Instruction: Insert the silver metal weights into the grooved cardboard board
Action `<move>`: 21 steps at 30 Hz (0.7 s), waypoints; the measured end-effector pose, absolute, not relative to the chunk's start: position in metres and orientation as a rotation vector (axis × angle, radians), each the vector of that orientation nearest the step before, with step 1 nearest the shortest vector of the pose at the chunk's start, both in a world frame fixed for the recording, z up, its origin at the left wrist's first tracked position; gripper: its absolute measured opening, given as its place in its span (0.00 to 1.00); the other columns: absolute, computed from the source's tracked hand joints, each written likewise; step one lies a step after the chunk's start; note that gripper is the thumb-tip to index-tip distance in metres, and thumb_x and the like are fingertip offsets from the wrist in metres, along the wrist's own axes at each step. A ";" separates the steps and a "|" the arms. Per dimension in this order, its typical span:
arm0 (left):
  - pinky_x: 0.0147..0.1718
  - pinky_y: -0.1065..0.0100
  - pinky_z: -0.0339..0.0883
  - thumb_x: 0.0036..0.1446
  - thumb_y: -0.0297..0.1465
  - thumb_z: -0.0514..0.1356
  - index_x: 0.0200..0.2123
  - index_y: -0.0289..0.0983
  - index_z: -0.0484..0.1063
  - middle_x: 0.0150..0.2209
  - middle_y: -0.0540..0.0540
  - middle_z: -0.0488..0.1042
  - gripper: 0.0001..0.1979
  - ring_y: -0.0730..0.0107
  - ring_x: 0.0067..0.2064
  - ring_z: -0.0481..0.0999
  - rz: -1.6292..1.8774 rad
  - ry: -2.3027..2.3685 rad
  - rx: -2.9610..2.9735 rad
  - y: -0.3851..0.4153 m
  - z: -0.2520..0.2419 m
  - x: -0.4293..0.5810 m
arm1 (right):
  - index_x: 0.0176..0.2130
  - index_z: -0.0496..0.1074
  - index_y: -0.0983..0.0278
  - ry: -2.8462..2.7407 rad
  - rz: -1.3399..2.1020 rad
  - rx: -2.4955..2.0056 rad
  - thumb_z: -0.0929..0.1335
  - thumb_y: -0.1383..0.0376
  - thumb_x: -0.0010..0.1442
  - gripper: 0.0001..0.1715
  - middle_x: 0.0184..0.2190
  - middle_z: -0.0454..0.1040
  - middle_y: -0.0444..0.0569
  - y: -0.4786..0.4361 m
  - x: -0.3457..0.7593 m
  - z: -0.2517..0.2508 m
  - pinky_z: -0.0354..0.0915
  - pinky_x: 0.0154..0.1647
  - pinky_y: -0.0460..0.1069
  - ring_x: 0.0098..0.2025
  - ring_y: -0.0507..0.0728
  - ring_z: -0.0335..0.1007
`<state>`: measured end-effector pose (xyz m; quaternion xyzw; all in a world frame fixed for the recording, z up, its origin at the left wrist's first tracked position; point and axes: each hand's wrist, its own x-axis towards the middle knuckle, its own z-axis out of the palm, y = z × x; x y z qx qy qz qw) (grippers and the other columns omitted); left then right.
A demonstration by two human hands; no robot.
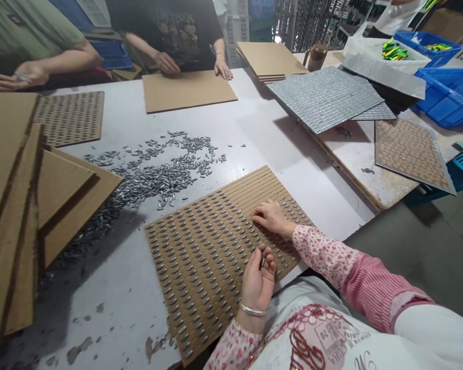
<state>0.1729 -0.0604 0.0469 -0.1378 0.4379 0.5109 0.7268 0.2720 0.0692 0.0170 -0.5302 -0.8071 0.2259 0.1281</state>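
A tan ridged cardboard sheet (250,198) lies at an angle before me, much of it covered by rows of small grey oval pieces (191,257). Palm up over its near edge, my left hand (259,277) has its fingers curled round a few grey pieces. My right hand (270,217) rests palm down on the sheet beside the bare ridges, fingertips pressed together; what they hold, if anything, is hidden. A loose heap of grey pieces (165,177) is spread on the white table beyond the sheet.
Cardboard sheets (7,205) are stacked at the left. Two people stand across the table, one with hands on a plain board (189,91). Silvery sheets (327,95), a patterned board (411,151) and blue baskets (449,97) are at the right; a mug (316,56) stands behind.
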 end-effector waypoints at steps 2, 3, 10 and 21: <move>0.29 0.75 0.72 0.59 0.21 0.49 0.39 0.31 0.70 0.35 0.41 0.77 0.11 0.75 0.32 0.77 1.144 0.920 -0.291 -0.060 0.047 0.171 | 0.33 0.73 0.63 -2.360 0.579 -1.555 0.66 0.58 0.59 0.11 0.34 0.72 0.47 0.067 0.269 0.013 0.49 0.40 0.51 0.42 0.56 0.58; 0.32 0.73 0.73 0.59 0.20 0.49 0.40 0.31 0.70 0.38 0.40 0.77 0.11 0.73 0.35 0.77 1.154 0.902 -0.287 -0.060 0.047 0.171 | 0.33 0.72 0.63 -2.361 0.540 -1.559 0.66 0.58 0.59 0.11 0.34 0.72 0.47 0.066 0.269 0.012 0.49 0.41 0.51 0.42 0.56 0.58; 0.31 0.73 0.72 0.58 0.21 0.52 0.32 0.33 0.70 0.36 0.42 0.76 0.08 0.72 0.34 0.77 1.185 0.956 -0.260 -0.060 0.049 0.171 | 0.32 0.69 0.65 -2.264 0.482 -1.572 0.68 0.60 0.56 0.10 0.34 0.70 0.48 0.065 0.271 0.012 0.51 0.41 0.51 0.42 0.57 0.58; 0.26 0.78 0.68 0.51 0.21 0.60 0.29 0.35 0.72 0.28 0.51 0.73 0.04 0.80 0.26 0.73 1.279 1.034 -0.233 -0.054 0.042 0.172 | 0.32 0.70 0.68 -2.015 1.693 -0.881 0.67 0.58 0.55 0.14 0.27 0.70 0.44 0.034 0.298 0.057 0.60 0.29 0.43 0.29 0.48 0.64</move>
